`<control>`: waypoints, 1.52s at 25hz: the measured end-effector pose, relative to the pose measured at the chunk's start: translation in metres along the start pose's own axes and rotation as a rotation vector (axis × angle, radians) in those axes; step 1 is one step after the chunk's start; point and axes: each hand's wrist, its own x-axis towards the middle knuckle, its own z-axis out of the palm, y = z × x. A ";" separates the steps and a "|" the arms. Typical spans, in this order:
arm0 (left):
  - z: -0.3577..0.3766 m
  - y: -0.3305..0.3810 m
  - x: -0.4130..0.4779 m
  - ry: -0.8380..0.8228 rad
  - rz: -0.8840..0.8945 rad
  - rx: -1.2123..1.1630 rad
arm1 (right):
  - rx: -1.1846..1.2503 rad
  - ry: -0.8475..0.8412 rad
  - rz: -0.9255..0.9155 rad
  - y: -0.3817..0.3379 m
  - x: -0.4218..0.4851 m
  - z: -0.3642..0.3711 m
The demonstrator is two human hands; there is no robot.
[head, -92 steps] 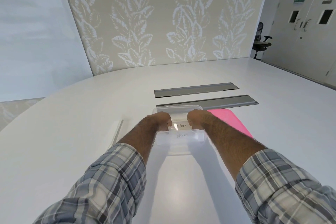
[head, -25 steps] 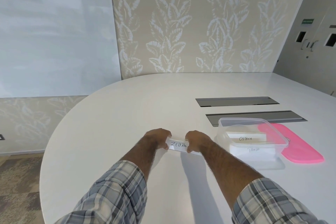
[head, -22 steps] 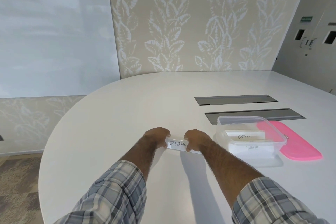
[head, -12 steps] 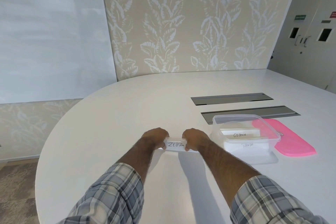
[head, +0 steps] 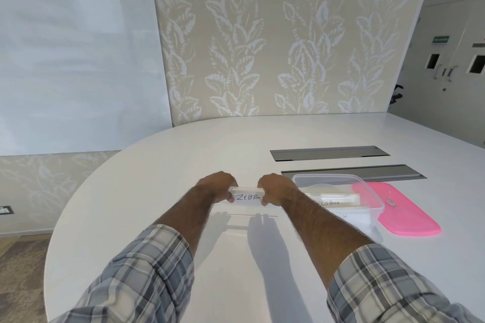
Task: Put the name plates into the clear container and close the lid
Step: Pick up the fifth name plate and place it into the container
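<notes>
Pink and flat, the lid [head: 401,211] lies on the tabletop [head: 170,170] at the right of the frame, just beside the container [head: 338,177] and partly behind its right wall. It looks parked there on purpose: off the opening so plates can go in, but close enough to reach when it is time to shut the box.

At the centre of the frame the name plate [head: 248,197] marked ZEBRA is held level between both hands. The left hand [head: 217,186] grasps its left end, fingers curled over the top edge and thumb on the front. The right hand [head: 275,189] grasps the right end the same way. A strip of shadow on the tabletop below suggests the plate is raised a little off the surface and not resting on it. Holding a long, thin, slippery piece by both ends keeps it from tipping or twisting, and keeps the writing facing the person.

The container stands open just to the right of the right hand. An OSTRICH plate [head: 338,201] already lies lengthwise inside it, with a third plate [head: 351,217] lower down whose writing is too faint to read. Both sit with their long side along the box, probably the only way they fit, so my guess is that the ZEBRA one needs the same alignment as it travels right and down over the near rim.

Two grey slots [head: 328,152] are set into the tabletop behind the container, clear of the work.

The task looks mostly done: one plate in hand, the lid not yet on.
</notes>
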 end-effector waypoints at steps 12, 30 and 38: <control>-0.047 0.166 0.002 0.165 -0.067 -0.013 | -0.048 0.120 -0.088 0.150 -0.049 -0.080; -0.008 0.254 0.056 0.099 0.001 -0.027 | -0.024 0.084 -0.017 0.256 -0.057 -0.046; 0.013 0.249 0.079 0.072 -0.059 -0.019 | -0.012 0.041 -0.020 0.262 -0.033 -0.023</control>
